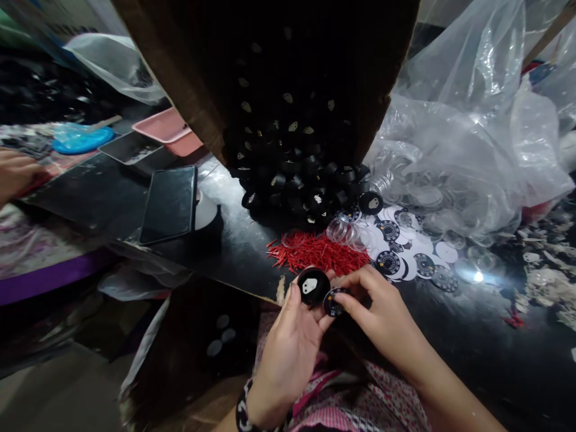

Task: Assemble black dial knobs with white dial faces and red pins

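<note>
My left hand (294, 336) is palm up, its fingers around a round black cup-like part (314, 287) with a pale metal piece inside. Between the thumb and fingers of my right hand (375, 300) is a small black dial disc (333, 302) with printed marks, tilted beside the cup's right edge. Just beyond my hands lies a heap of thin red pieces (319, 253). White discs and black dials (423, 265) are spread to its right, with clear rings (346, 233) at their edge. Behind them, many black round parts (292, 180) spill from a large box.
The big cardboard box (180, 78) tilts over the black table (243, 258). Clear plastic bags (468, 132) fill the right. On the left are a propped phone (168, 203), a pink tray (173, 132) and another person's hand (15, 174).
</note>
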A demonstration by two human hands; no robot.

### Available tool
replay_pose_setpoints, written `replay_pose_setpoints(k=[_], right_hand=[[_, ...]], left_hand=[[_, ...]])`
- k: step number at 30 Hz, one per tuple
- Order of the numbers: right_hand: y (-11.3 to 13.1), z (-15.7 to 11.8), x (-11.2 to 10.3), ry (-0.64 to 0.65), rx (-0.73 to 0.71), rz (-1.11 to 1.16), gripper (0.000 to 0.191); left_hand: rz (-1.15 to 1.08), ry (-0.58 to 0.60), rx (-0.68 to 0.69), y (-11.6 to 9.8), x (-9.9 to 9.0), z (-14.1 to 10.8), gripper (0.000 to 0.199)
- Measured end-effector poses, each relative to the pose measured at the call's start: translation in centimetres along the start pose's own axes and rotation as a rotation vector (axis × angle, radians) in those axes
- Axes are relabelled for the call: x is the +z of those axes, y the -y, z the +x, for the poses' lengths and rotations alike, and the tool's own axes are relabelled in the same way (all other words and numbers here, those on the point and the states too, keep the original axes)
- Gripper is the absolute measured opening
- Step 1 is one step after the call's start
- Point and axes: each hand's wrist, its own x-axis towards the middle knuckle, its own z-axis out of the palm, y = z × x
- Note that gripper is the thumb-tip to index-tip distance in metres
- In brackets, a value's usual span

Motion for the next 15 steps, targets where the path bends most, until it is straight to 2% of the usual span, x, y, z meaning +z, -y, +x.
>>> replay_pose_setpoints(k=[5, 9, 15], right_hand=[[1.0, 0.5, 0.3, -0.046, 0.05, 0.176, 0.011], [1.5, 1.1, 1.4, -0.083, 0.079, 0.118, 0.009], [1.0, 1.0, 1.4, -0.018, 0.163, 0.068, 0.013]], left_hand=[[0.094, -0.034, 0.085, 0.6, -0.7, 0.1, 0.034], [0.181, -0.023, 0.116, 1.3, -1.2, 0.1, 0.036], [0.36, 0.006, 0.128, 1.2, -2.7, 0.3, 0.041]])
